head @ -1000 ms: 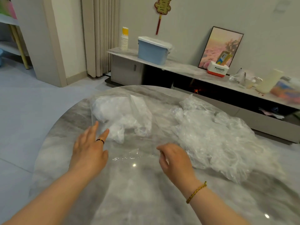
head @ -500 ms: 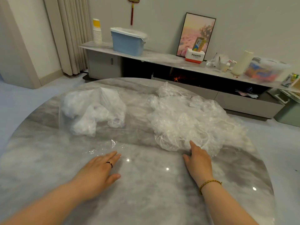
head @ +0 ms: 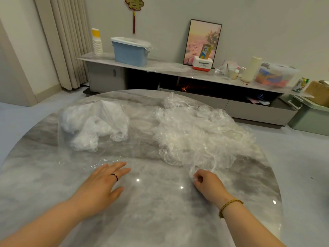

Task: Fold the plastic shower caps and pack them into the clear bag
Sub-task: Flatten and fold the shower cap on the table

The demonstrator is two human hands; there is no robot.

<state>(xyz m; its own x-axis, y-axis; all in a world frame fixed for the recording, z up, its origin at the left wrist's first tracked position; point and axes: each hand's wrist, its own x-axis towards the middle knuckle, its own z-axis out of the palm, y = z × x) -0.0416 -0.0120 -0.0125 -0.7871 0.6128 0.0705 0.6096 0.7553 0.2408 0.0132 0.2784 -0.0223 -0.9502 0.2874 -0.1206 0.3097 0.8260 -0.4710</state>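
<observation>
Hands number two: right hand (head: pixel 207 182) pinching shower cap (head: pixel 201 168), left hand (head: pixel 102 182) flat.

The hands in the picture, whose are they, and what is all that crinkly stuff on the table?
They belong to a person who wears a camera on the head, so you look down at the hands as that person does. On the round grey table lies a loose pile of plastic shower caps on the right. On the left lies a clear bag with some white caps already inside. The right hand is pinching the near edge of a cap from the pile. The left hand, with a ring, rests flat and open on the table, holding nothing.
</observation>
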